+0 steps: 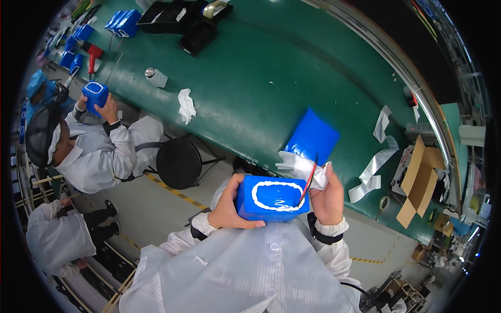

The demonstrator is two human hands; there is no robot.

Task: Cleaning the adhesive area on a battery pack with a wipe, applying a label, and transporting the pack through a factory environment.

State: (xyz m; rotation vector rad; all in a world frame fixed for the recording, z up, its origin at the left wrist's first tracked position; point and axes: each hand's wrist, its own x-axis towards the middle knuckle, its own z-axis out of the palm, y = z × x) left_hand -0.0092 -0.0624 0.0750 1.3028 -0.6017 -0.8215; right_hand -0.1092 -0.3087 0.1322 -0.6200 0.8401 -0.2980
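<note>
I hold a blue rectangular battery pack (pixel 271 198) close to my chest, its top face ringed by a bead of white sealant, with a red and a black wire rising from its right end. My left hand (pixel 228 204) grips the pack's left end. My right hand (pixel 327 197) holds its right end and also clutches a crumpled white cloth (pixel 298 166) above the pack. Another blue pack (pixel 312 136) lies on the green table (pixel 261 78) just beyond my hands.
A co-worker in a white coat at the left holds a similar blue pack (pixel 95 95). A black stool (pixel 179 163) stands beside the table. On the table lie a white rag (pixel 186 104), black trays (pixel 182 18), tape roll (pixel 214 8), paper strips (pixel 371 175) and cardboard (pixel 417 180).
</note>
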